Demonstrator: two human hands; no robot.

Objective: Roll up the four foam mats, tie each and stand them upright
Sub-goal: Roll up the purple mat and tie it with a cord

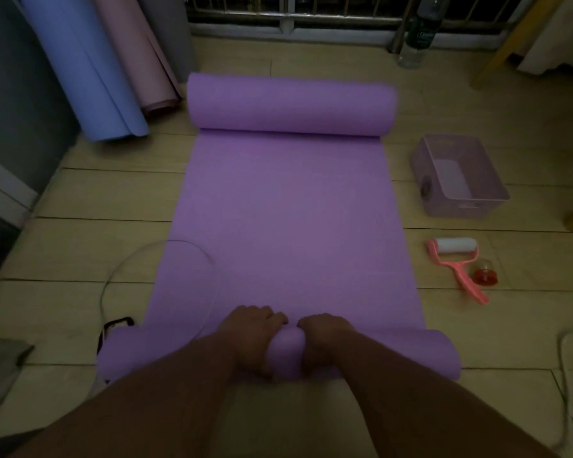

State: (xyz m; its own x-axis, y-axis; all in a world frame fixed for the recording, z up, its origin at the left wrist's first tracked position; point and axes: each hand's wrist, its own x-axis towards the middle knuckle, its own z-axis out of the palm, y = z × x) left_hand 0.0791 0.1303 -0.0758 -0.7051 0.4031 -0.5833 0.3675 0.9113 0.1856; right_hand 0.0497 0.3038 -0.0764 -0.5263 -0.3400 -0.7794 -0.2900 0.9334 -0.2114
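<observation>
Head view, looking down along the pale floor (80, 233). Purple mat (285, 219) laid lengthwise on it, flat through the middle, curled at both ends. Far roll (291, 104) thick, lying crosswise near a metal railing (311, 18). Near roll (411, 353) thinner, also crosswise, closing off the flat stretch right under the forearms.

Left hand (253, 338) clamped over the near roll just left of its middle, fingers curled over the top and down toward the flat sheet. Right hand (325, 342) gripping the same roll just beside it, fingers curled the same way. Short bulge of foam showing between the two hands.

Off to the far left, blue mat (90, 71) and pink mat (139, 57), both rolled, standing tilted and touching each other.

Right of the purple mat and apart from it: lilac basket (460, 206), then nearer the camera a pink lint roller (454, 259) with a white drum, and a small clear piece with a red base (485, 276) just beside its handle. Clear bottle (417, 38) upright by the railing.

Left of the mat: thin clear tube (136, 256) looping across the mat's edge, and a black strap (118, 323) by the near roll's left end.
</observation>
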